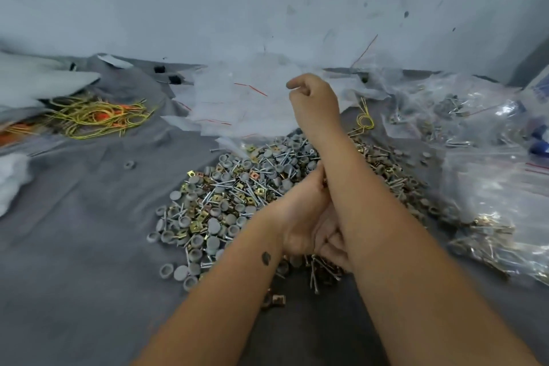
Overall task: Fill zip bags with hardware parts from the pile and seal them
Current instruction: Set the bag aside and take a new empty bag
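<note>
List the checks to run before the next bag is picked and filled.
1. Empty zip bags in reach: ok, the right hand is over the stack.
2. Bag held in right hand: cannot tell; the fingers are curled, no bag shows in them.
3. Left hand loaded with parts: cannot tell; the right forearm hides the palm.
4. Pile of hardware parts stocked: ok.
5. Filled bags set aside on the right: ok.
</note>
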{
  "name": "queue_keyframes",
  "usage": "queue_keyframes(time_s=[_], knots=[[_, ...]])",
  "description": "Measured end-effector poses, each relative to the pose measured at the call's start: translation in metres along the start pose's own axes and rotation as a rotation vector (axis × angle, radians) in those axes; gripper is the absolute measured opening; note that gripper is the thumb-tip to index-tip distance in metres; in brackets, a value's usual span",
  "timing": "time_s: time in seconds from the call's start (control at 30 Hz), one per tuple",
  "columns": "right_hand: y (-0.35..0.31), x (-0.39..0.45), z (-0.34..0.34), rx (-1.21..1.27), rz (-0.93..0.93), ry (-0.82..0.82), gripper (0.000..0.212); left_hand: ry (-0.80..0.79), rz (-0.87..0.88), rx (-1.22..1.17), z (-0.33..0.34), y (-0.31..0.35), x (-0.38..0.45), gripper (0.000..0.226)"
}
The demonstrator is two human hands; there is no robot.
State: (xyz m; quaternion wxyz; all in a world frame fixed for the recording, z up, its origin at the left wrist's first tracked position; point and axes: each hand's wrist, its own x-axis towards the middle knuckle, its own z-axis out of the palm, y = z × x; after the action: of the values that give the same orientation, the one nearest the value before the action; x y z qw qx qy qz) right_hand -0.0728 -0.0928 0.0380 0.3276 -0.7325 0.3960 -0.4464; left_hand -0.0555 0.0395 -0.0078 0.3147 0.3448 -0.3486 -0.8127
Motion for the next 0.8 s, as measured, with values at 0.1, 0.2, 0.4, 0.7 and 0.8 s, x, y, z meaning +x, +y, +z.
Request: queue_keyframes(time_s=[0.1, 0.2, 0.4, 0.7, 0.8], knots=[[0.025, 0.009, 0.009, -0.179, 0.01, -0.156, 0.025, 0.287, 0.003, 0.299, -0.024, 0.023, -0.012, 0.083], [0.048, 0.013, 0.019, -0.526, -0.047, -0.304, 0.023, 0.741, 0.339, 0.179, -0.055, 0.042, -0.017, 0.046], [0.051, 0.027, 0.042, -0.912, -0.019, -0.604, 0.036, 1.187, 0.813, -0.24, -0.096, 0.056, -0.017, 0.021], [0.026, 0.003, 0.007, 0.053, -0.073, 0.012, 0.029, 1.128, 0.804, -0.181, -0.08, 0.045, -0.023, 0.01], [0.013, -0.018, -0.009, 0.431, -0.029, -0.029, 0.035, 1.126, 0.762, -0.066, -0.07, 0.039, -0.025, 0.037]])
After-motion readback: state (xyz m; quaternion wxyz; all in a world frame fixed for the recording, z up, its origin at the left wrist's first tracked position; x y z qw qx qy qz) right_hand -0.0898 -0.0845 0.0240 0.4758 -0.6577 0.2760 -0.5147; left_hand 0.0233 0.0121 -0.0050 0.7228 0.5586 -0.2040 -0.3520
